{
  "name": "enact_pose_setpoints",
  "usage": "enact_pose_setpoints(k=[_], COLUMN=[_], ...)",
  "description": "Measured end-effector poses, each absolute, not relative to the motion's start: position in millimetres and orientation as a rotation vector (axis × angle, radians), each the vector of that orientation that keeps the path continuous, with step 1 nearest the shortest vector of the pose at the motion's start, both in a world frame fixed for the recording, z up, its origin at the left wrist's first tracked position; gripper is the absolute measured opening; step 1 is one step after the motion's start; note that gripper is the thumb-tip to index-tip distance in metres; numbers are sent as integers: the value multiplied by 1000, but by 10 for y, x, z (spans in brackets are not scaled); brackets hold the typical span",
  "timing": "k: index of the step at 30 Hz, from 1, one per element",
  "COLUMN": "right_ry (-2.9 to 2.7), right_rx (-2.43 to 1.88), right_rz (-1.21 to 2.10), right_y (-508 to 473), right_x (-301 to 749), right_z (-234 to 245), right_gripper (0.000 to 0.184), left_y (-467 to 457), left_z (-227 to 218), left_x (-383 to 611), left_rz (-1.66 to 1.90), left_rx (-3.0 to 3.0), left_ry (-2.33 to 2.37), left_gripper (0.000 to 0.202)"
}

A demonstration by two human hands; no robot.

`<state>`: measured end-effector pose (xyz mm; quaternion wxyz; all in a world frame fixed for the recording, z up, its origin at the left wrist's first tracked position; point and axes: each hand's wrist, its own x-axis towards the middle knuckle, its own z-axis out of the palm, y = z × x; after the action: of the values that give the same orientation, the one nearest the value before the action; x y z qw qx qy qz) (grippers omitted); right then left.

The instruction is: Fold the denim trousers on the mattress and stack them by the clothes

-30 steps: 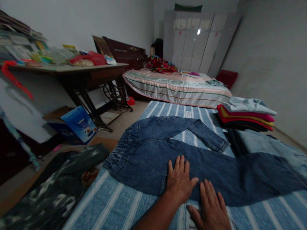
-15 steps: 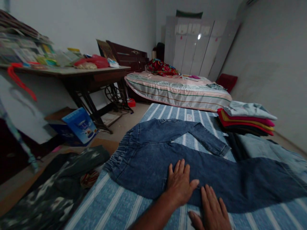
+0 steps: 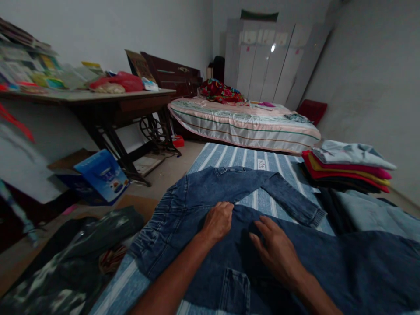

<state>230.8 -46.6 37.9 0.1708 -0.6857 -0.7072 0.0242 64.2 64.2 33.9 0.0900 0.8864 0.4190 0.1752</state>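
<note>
A pair of dark blue jeans (image 3: 197, 218) with an elastic waistband lies spread on a blue-and-white striped bed cover (image 3: 216, 155), its waist toward the left. One leg bends back at the far side, and the nearer leg stretches to the right. At the inner seam near the crotch, my left hand (image 3: 219, 222) is closed with its fingers on the denim. My right hand (image 3: 277, 249) is held over the nearer leg, fingers apart and holding nothing; whether it touches the cloth I cannot tell.
Folded clothes (image 3: 348, 168) are stacked at the right, with more light and dark jeans (image 3: 370, 210) before them. Camouflage clothing (image 3: 72, 258) lies low at the left, near a blue box (image 3: 101, 177). A sewing-machine table (image 3: 131, 96) stands beyond; another bed (image 3: 243, 122) is behind.
Both hands have lifted from lying flat on the near leg and moved farther away. My left hand has closed at the inner seam. The near leg's pocket is now uncovered.
</note>
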Motion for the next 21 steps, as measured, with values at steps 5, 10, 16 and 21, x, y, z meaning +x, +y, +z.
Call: enact_pose_setpoints(k=[5, 10, 16, 21], right_ry=[-2068, -2089, -1923, -1808], right_rx=[-1982, -1965, -1871, -1784], right_rz=[129, 203, 292, 362], right_y=[340, 611, 641, 652], right_x=[2166, 2117, 2141, 2199], right_z=[478, 310, 50, -70], right_gripper=[28, 22, 14, 10], left_y=[792, 796, 801, 814], left_z=[223, 64, 3, -18], left_x=[619, 566, 547, 549], left_rz=[589, 815, 872, 891], left_rx=[2645, 2607, 2640, 2640], left_ry=[1218, 1195, 1181, 1198], left_gripper=[34, 36, 34, 33])
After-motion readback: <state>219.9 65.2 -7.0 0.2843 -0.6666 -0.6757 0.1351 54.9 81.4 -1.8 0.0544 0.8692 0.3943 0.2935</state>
